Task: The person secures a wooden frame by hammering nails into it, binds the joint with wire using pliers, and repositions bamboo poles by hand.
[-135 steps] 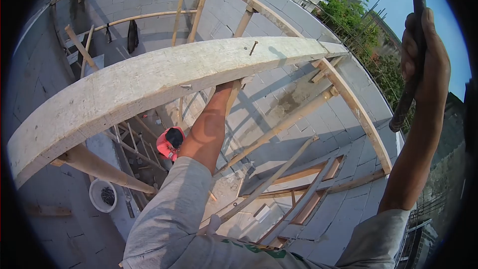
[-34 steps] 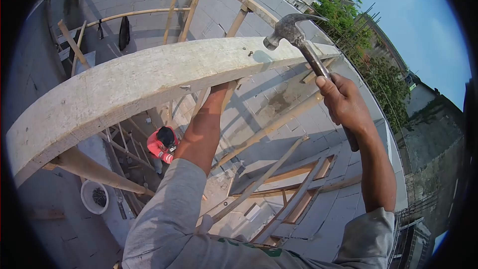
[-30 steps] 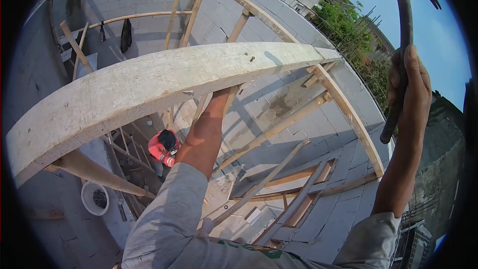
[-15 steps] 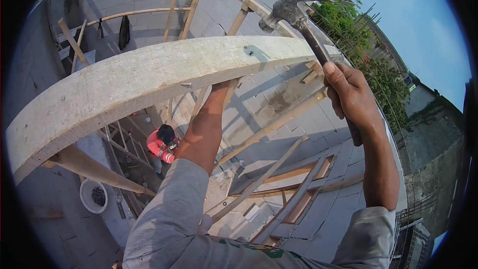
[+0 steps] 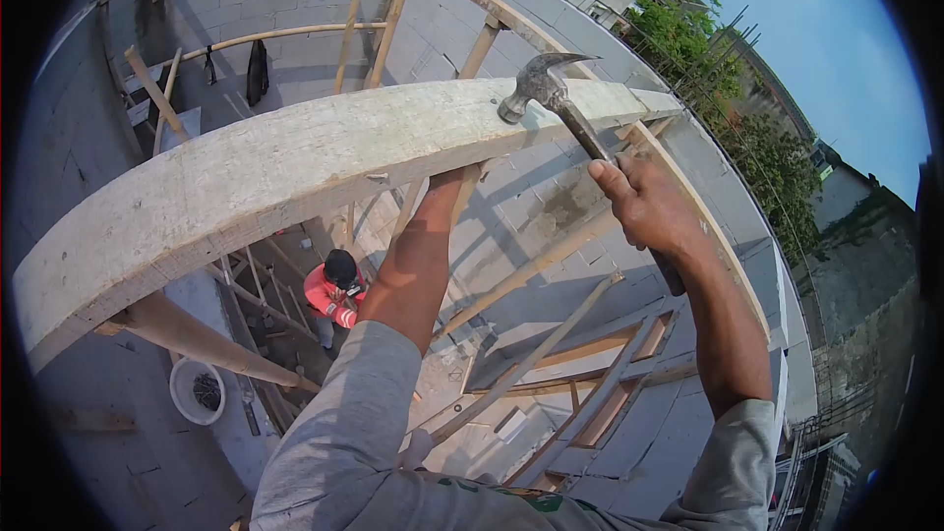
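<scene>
My right hand point(image 5: 654, 206) is wrapped round the dark handle of a claw hammer point(image 5: 539, 81), with the thumb lying along it. The hammer's striking face is down at the top of a long pale wooden beam point(image 5: 265, 147), near its far right part. The spot under the face is hidden by the hammer head. My left hand point(image 5: 448, 179) reaches up beneath the beam beside a wooden post. The beam hides its fingers, so their grip does not show.
Below, a person in a red top and dark cap point(image 5: 334, 285) is bent over. A white bucket point(image 5: 185, 411) holds small dark pieces. A round wooden pole point(image 5: 211, 339) props the beam at left. Grey block walls point(image 5: 241, 0) surround the drop underneath; wooden frames point(image 5: 580, 359) lie at lower right.
My right hand has swung the hammer down and left, from above the beam onto its top. The dark nail-like spot seen there before is now covered. My left hand stays under the beam.
</scene>
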A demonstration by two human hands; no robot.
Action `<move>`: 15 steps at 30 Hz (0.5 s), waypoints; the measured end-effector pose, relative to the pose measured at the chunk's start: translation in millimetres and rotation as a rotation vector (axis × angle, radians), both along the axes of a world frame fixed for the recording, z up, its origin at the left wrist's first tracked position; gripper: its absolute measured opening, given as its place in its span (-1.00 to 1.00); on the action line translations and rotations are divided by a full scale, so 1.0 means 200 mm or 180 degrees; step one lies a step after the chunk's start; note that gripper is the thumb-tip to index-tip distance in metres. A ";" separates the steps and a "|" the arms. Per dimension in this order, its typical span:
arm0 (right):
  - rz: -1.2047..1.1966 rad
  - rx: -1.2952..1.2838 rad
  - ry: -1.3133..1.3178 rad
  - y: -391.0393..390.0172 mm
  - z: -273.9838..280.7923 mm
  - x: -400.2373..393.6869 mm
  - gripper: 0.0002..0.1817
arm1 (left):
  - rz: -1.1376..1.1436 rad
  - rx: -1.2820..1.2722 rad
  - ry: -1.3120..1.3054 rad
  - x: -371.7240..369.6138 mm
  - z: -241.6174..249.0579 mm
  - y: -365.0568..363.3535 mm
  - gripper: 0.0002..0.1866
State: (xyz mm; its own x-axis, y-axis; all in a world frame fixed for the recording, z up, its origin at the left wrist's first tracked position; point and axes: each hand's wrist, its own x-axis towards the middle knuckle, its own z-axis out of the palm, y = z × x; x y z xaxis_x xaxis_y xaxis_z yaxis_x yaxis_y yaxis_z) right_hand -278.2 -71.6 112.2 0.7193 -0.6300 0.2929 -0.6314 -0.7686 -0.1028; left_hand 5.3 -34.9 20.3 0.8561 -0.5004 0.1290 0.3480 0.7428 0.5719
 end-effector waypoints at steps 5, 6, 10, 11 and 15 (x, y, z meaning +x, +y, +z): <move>-0.0201 0.0663 -0.1250 0.93 1.02 0.15 -0.49 | -0.0003 0.0066 0.0083 0.01 -0.02 -0.02 -0.45; 0.0015 0.0343 -0.1996 0.96 1.10 0.15 -0.49 | 0.0015 0.0052 0.0049 0.02 -0.01 0.00 -0.45; 0.1017 -0.0166 -0.3518 0.88 1.42 0.13 -0.56 | 0.0051 0.0033 0.0009 0.01 0.01 0.01 -0.45; 0.1254 -0.0127 -0.3878 0.85 1.42 0.14 -0.56 | 0.0042 0.0044 0.0027 0.02 0.01 0.00 -0.45; 0.0015 -0.0230 -0.0463 0.64 0.66 0.21 -0.46 | 0.0006 0.0054 0.0000 0.02 0.00 0.00 -0.45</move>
